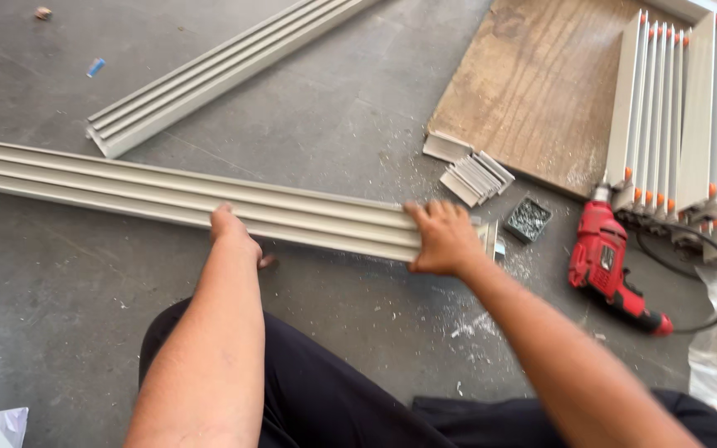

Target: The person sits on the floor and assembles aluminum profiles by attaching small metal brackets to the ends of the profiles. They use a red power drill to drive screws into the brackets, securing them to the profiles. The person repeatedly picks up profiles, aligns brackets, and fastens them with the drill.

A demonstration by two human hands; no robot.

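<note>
A long, pale grey ribbed frame profile point(126, 187) lies across the concrete floor from the left edge to the middle. My left hand point(232, 234) rests on its near edge, fingers curled over it. My right hand point(443, 239) grips the profile at its right end, fingers wrapped over the top. A small metal corner piece point(491, 239) pokes out just past that end.
A second ribbed profile point(209, 70) lies diagonally at the back. A red corded drill point(607, 264) lies on the right, beside a small box of screws point(528, 219) and several short bracket pieces point(476, 174). A wooden board point(541, 83) and stacked window frames point(690, 116) sit at the far right.
</note>
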